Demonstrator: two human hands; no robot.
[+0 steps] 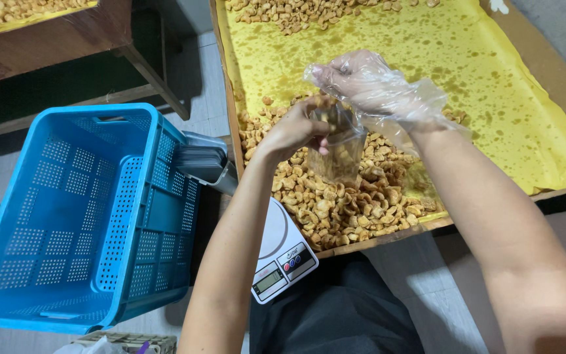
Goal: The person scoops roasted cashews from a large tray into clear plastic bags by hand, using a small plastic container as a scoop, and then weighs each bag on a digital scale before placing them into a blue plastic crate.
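Note:
My left hand (294, 129), bare, grips the rim of a small clear plastic bag (342, 149) holding a few nuts. It hangs over a heap of golden fried nuts (342, 200). My right hand (368, 82), in a loose clear plastic glove, hovers right above the bag's mouth with fingers curled; nuts inside its grasp cannot be made out. Both hands work over a wooden tray (388, 239) lined with oil-stained yellow paper (492, 92).
A white digital kitchen scale (282, 252) lies under my left forearm. A blue perforated plastic crate (80, 216) stands at left, with a stack of bags (201, 162) beside it. More nuts (309, 13) lie at the tray's far end, and another tray (8, 13) sits top left.

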